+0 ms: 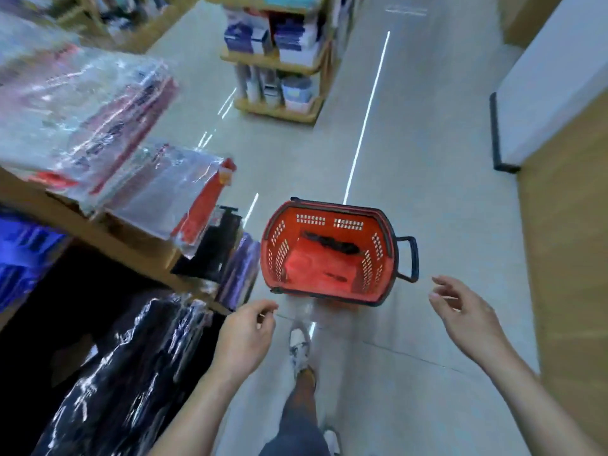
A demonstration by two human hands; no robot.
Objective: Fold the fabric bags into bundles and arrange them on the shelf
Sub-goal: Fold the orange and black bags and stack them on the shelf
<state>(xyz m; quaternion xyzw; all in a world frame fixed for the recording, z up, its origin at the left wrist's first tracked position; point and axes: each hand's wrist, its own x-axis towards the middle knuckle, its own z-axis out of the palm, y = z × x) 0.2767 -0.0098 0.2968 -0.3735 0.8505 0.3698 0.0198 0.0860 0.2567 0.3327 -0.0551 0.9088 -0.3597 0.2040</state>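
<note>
A red shopping basket [381, 255] with black rim and handles stands on the floor ahead of me. Inside it lies a folded red fabric bag [316, 266] with a dark strap on top. My left hand [245, 337] hovers near the basket's near left corner, fingers loosely curled, holding nothing. Off to the right of the basket, my right hand [467, 315] is raised with relaxed fingers and is empty. The wooden shelf [98, 232] on my left carries packaged goods in clear plastic. The frame is motion-blurred.
Dark bags in plastic [131, 373] hang below the shelf at lower left. A second wooden shelf unit [279, 64] stands further down the aisle. A wooden counter wall [566, 258] runs along the right. My leg and white shoe [299, 348] are on the tiled floor behind the basket.
</note>
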